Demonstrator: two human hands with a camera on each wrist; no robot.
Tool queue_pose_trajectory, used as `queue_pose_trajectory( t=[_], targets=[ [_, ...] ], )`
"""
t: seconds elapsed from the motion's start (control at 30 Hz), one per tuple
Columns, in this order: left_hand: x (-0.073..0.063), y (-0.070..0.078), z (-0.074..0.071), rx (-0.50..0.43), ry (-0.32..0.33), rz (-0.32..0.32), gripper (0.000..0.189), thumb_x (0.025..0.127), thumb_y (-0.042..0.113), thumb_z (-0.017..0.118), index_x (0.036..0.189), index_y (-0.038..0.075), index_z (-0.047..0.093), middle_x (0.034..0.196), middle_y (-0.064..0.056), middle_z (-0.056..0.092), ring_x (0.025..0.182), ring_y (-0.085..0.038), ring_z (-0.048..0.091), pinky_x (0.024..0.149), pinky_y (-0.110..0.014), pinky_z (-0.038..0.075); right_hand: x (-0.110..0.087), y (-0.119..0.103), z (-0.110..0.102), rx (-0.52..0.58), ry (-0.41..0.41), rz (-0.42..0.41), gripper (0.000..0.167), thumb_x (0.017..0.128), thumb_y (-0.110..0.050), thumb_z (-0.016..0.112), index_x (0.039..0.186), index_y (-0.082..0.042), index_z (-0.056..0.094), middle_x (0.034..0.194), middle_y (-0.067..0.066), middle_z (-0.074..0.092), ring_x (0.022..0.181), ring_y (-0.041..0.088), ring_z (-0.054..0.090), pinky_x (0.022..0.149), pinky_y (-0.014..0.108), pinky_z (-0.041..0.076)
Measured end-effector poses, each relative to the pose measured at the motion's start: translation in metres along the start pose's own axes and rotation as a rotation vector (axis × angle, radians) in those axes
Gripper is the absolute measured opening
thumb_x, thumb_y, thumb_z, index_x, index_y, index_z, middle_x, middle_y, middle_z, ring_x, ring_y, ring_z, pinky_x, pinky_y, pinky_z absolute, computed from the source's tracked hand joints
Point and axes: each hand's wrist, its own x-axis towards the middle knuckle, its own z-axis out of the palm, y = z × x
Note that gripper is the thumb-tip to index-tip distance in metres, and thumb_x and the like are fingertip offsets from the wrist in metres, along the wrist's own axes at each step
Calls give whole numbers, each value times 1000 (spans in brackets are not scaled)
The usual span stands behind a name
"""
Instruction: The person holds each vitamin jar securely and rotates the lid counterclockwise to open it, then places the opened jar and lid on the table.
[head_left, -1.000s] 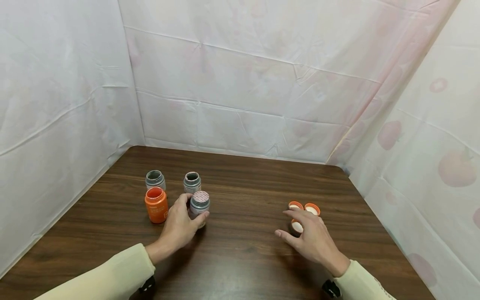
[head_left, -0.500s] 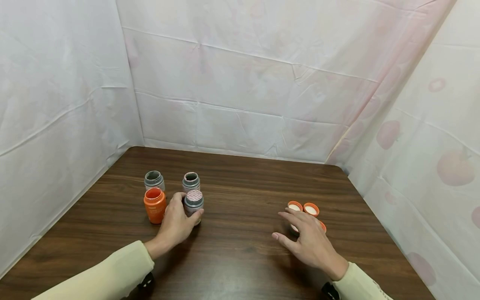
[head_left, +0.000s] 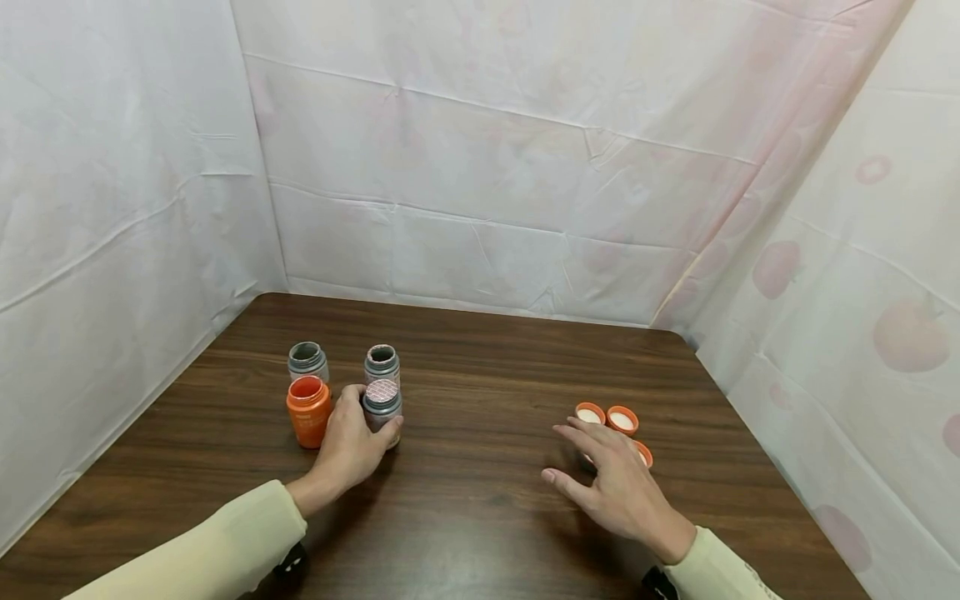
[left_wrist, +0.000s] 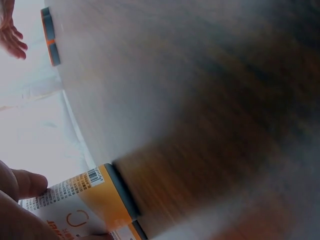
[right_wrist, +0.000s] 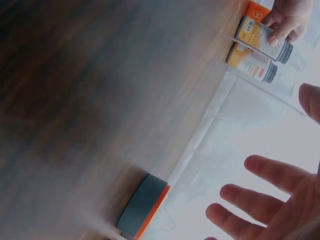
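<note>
My left hand [head_left: 347, 440] grips a small grey pill bottle [head_left: 382, 402] upright, thumb on its near right side. Pink-and-white patterned foil covers that bottle's mouth; in the left wrist view its label [left_wrist: 80, 200] is white and orange-yellow with a barcode. Left of the hand stands an uncapped orange bottle [head_left: 309, 417]. Behind are two uncapped grey bottles, one at left [head_left: 308, 360] and one at right [head_left: 382, 362]. My right hand [head_left: 624, 485] hovers with spread fingers over several orange-rimmed caps [head_left: 622, 419], partly hiding them. Between its fingers is nothing.
The bottles and caps stand on a dark wood-grain table [head_left: 480, 367]. Pale curtains [head_left: 480, 167] with faint fruit prints enclose its back and sides. A wide stretch of tabletop lies between the bottles and the caps.
My left hand has moved the foil-topped bottle left, to just in front of the rear right grey bottle. My right hand has shifted slightly left and stays off the caps.
</note>
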Motion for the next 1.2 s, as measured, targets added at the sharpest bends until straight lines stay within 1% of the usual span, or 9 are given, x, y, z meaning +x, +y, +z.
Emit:
queue_pose_trajectory(
  t=[0.17, 0.33, 0.63, 0.77, 1.0, 1.2],
  targets=[
    [0, -2, 0, 3, 1, -1, 71, 89, 17, 79, 140, -9, 36, 132, -29, 50, 123, -43, 53, 107, -58, 41, 0, 0, 3, -4, -7, -2, 62, 89, -63, 71, 139, -27, 63, 143, 1, 59, 131, 31, 55, 103, 64, 37],
    [0, -2, 1, 8, 18, 7, 73, 87, 17, 80, 140, -9, 37, 131, -28, 51, 122, -43, 53, 107, -58, 41, 1, 0, 4, -6, -16, -6, 63, 89, -63, 70, 140, -27, 63, 144, 3, 59, 132, 34, 54, 104, 65, 37],
    [-4, 1, -3, 4, 54, 65, 79, 84, 18, 84, 143, -6, 36, 132, -25, 48, 124, -41, 50, 110, -57, 38, 2, -1, 6, -3, -27, 7, 64, 89, -64, 69, 140, -26, 62, 145, 3, 58, 134, 35, 53, 105, 65, 35],
    [-6, 3, -6, 24, 78, 112, 80, 83, 18, 85, 142, -6, 37, 131, -24, 47, 122, -40, 52, 108, -57, 40, 3, -1, 4, -4, -29, 16, 65, 89, -64, 69, 141, -26, 61, 146, 2, 57, 134, 33, 52, 106, 64, 34],
    [-9, 8, -16, 91, 126, 229, 77, 81, 20, 87, 139, -4, 42, 128, -21, 51, 117, -37, 54, 99, -55, 46, 5, 2, 1, -4, -24, 18, 68, 88, -66, 69, 141, -24, 61, 146, 2, 57, 135, 30, 51, 110, 58, 32],
    [-9, 9, -25, 165, 151, 315, 79, 80, 22, 88, 140, -3, 43, 133, -19, 51, 121, -35, 52, 97, -57, 48, 7, 10, -2, -32, -10, 5, 68, 89, -66, 69, 139, -20, 63, 146, 4, 58, 134, 31, 52, 108, 59, 34]
  ],
)
